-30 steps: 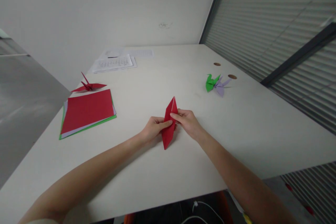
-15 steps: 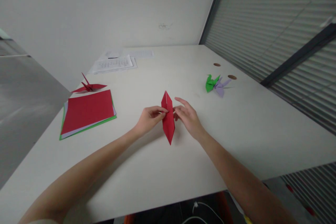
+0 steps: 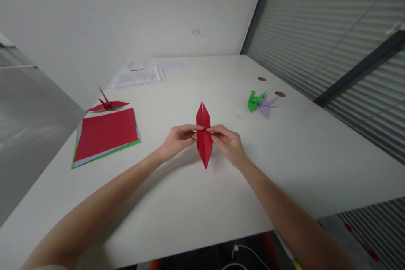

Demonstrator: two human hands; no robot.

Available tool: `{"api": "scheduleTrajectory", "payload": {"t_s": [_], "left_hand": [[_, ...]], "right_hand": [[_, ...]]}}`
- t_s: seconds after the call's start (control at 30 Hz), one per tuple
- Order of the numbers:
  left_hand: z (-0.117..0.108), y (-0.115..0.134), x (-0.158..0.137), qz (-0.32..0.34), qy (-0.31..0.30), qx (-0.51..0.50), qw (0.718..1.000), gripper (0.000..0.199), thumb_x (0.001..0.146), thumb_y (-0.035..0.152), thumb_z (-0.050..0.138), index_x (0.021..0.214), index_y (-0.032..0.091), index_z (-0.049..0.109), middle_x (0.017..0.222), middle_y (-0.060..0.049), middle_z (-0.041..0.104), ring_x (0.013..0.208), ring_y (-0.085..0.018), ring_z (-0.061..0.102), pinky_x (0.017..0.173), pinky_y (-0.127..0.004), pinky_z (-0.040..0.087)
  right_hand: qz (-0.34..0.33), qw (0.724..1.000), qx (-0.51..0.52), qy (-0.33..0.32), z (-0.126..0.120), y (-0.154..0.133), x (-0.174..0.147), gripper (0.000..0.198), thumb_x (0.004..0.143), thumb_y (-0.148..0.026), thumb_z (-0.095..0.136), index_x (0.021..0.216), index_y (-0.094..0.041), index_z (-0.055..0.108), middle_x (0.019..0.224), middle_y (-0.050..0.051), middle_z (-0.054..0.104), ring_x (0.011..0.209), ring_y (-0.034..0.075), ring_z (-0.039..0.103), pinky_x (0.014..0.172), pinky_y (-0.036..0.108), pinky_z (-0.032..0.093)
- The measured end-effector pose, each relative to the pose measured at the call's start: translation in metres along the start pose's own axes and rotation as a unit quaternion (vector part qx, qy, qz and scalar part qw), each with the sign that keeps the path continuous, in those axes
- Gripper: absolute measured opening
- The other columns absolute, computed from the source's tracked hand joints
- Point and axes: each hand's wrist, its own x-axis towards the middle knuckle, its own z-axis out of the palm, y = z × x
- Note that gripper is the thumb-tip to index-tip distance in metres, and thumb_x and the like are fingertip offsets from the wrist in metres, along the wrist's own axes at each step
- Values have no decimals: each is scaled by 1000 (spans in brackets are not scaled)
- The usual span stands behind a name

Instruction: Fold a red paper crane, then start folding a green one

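Red paper (image 3: 204, 147) held between both hands (image 3: 177, 140) (image 3: 230, 143)

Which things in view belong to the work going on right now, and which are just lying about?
In use:
- folded red paper, held by the left hand and right hand

Lying about, as far as I can judge:
- stack of coloured sheets, perhaps supplies
- red paper crane behind it
- green crane and lilac crane
- printed pages

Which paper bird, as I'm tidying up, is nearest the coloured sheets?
The red bird, behind the coloured sheets; the green bird and purple bird sit together at the right.
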Motion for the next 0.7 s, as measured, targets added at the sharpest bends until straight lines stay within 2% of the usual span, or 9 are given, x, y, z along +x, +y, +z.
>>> {"api": "scheduleTrajectory", "payload": {"t_s": [0.27, 0.43, 0.57, 0.7], "left_hand": [[-3, -2, -1, -34, -26, -3, 999, 44, 71, 21, 80, 113, 15, 71, 90, -8, 75, 84, -19, 70, 79, -31, 56], [-2, -3, -1, -39, 0, 11, 999, 44, 67, 24, 83, 109, 15, 72, 94, -9, 76, 85, -21, 72, 82, -35, 58], [-1, -4, 0, -17, 21, 48, 999, 38, 69, 26, 81, 106, 16, 74, 96, -8, 76, 85, -20, 72, 84, -35, 58], [-1, -5, 1, 43, 30, 111, 992, 30, 71, 26, 79, 100, 18, 76, 102, -8, 75, 90, -21, 71, 85, -34, 58]], "right_hand": [[-15, 1000, -11, 2, 0, -5, 0, 18, 83, -36, 67, 96, -25, 73, 100, 4, 65, 91, 17, 62, 81, 32, 52], [-16, 1000, -16, 4, 1, -7, 0, 21, 82, -41, 68, 95, -25, 73, 99, 5, 64, 92, 18, 62, 80, 32, 53], [-13, 1000, 6, -2, 1, -4, 0, 20, 82, -40, 70, 95, -26, 74, 99, 5, 63, 89, 17, 62, 77, 31, 53], [-5, 1000, 19, -13, -1, -3, -1, 20, 80, -39, 72, 96, -26, 73, 101, 4, 62, 86, 16, 62, 76, 30, 53]]}}
